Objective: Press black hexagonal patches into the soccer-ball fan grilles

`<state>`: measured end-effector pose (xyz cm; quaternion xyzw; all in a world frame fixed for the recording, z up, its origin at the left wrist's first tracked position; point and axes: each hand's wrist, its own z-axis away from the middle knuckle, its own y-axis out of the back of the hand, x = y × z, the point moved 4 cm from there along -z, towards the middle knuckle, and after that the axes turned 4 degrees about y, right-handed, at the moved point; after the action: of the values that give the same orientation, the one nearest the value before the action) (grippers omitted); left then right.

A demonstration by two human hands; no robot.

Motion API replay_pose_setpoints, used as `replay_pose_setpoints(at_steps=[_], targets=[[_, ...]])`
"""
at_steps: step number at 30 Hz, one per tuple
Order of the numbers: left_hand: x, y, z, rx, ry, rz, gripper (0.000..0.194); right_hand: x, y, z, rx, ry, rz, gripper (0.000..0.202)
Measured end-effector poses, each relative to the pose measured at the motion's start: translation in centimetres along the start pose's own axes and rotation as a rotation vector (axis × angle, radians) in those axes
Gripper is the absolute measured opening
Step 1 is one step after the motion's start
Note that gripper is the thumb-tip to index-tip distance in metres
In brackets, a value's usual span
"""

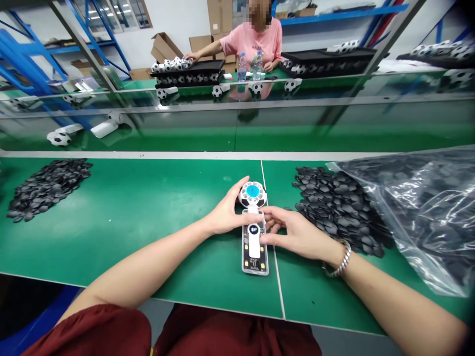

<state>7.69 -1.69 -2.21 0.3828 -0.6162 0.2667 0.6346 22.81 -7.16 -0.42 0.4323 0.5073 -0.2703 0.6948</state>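
A white and black football-patterned fan-like head (253, 194) with a blue round centre tops a white stem in front of me. Below it is a clear rectangular case (255, 267) showing a dark circuit board, small yellow squares and a small lit round display. I cannot tell whether head and case are one piece. My left hand (228, 210) is closed on the head's left side, its thumb across the stem. My right hand (293, 230) pinches the right edge of the case, thumb near the display; some of its fingers are hidden behind the case.
Small flat black pieces lie in a right pile (334, 202) beside a clear plastic bag (423, 207) and in a left pile (52, 185). Beyond the green table, football-headed items (59, 137) lie on a green conveyor (178, 131). Across it, a person in pink (256, 44) touches stacked trays.
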Motion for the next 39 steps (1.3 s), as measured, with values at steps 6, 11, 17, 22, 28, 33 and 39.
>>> replay_pose_setpoints(at_steps=[6,11,17,22,28,33,39], targets=[[-0.1,-0.2,0.0,0.068,0.012,0.025,0.073,-0.2,0.0,0.0,-0.018,0.009,0.016,0.053],[0.4,0.1,-0.2,0.185,0.060,-0.011,0.048,-0.2,0.1,0.1,-0.021,0.005,0.030,0.051],[-0.2,0.5,-0.8,0.183,0.063,0.241,0.039,-0.1,0.1,0.1,-0.023,-0.020,0.046,0.055],[0.1,0.4,-0.6,0.216,0.078,0.205,0.037,0.0,0.0,0.2,-0.012,-0.042,0.085,0.058],[0.4,0.2,-0.5,0.200,0.064,0.177,0.041,0.7,0.0,0.2,-0.008,-0.051,0.134,0.057],[0.3,0.2,-0.5,0.194,0.055,0.180,0.042,1.7,0.0,-0.1,-0.003,-0.059,0.088,0.062],[0.4,0.2,-0.4,0.180,0.052,0.175,0.043,1.6,0.1,-0.1,-0.007,-0.074,-0.006,0.060]])
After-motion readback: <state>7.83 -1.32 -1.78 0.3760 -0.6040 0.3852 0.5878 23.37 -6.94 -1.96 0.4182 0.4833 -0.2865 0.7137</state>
